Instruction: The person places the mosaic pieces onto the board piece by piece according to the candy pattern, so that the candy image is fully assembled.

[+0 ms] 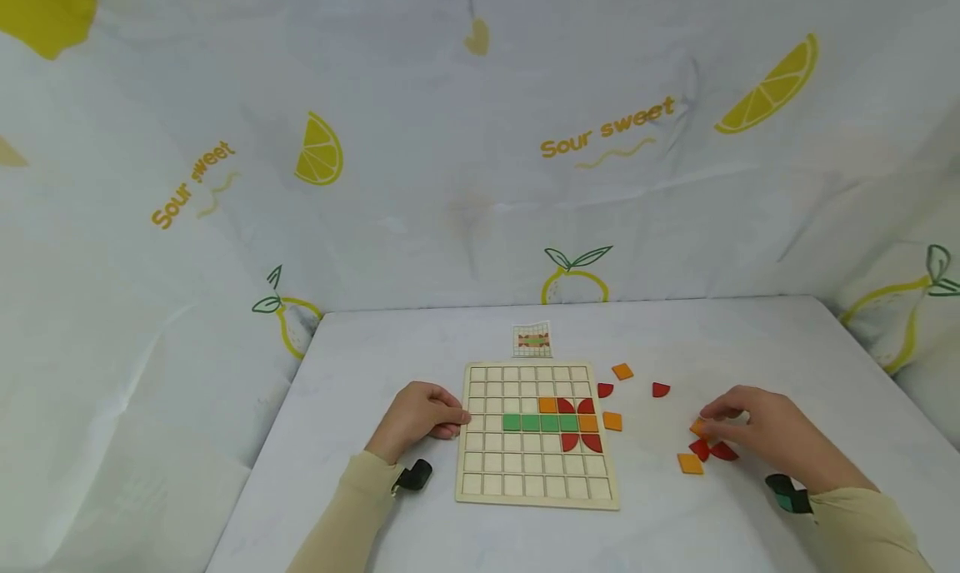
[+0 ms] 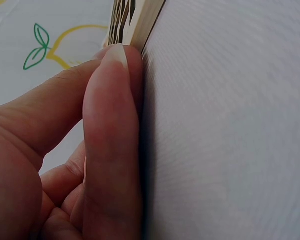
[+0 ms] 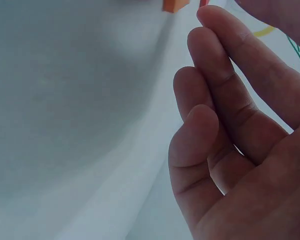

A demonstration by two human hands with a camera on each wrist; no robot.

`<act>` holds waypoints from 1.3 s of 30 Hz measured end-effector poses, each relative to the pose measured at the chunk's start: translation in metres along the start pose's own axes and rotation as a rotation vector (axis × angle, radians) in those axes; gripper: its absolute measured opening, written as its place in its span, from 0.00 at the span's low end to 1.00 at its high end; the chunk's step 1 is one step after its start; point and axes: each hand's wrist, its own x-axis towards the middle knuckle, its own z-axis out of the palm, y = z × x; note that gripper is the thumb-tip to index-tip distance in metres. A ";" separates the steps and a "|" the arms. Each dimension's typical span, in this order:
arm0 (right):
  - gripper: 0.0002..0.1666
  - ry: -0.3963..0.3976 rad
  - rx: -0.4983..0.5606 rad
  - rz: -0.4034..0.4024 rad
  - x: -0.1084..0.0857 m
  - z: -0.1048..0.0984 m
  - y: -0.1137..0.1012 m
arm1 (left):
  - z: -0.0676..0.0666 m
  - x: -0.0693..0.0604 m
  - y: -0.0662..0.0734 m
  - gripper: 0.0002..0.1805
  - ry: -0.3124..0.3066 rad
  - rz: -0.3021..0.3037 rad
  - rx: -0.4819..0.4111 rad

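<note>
A pale wooden grid board lies flat, bearing several green squares, orange squares and red rounded pieces. At its left edge, my left hand pinches the rim between thumb and fingers. In the left wrist view the thumb meets the board's edge. Right of the board, my right hand has an orange square tile between thumb and index finger. Red pieces lie just beneath that hand. The right wrist view shows curled fingers; the thumb tip is out of frame.
Behind the board lies a small pattern card. Loose orange squares and red pieces are scattered between board and right hand. A white lemon-print cloth hangs behind the white table.
</note>
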 end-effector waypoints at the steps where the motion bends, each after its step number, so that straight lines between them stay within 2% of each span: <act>1: 0.23 -0.006 0.004 0.007 0.000 0.001 0.001 | 0.000 0.000 0.000 0.16 0.001 -0.003 0.000; 9: 0.19 -0.025 -0.001 0.029 0.005 0.006 0.007 | -0.001 -0.001 -0.002 0.16 -0.006 0.003 -0.012; 12: 0.21 -0.036 0.001 0.054 0.007 0.005 0.009 | 0.000 0.000 -0.002 0.15 -0.008 0.008 -0.011; 18: 0.25 -0.034 -0.013 0.042 0.009 0.005 0.013 | 0.000 -0.002 -0.001 0.15 -0.005 0.007 -0.006; 24: 0.23 -0.030 -0.016 0.050 0.012 0.005 0.012 | 0.000 -0.001 -0.001 0.15 -0.001 0.002 -0.016; 32: 0.29 -0.045 -0.009 0.067 0.008 0.000 0.013 | 0.000 0.001 -0.001 0.16 -0.001 0.004 -0.022; 39: 0.25 -0.043 0.014 0.053 0.014 0.002 0.005 | -0.001 0.000 -0.001 0.16 0.003 0.009 -0.017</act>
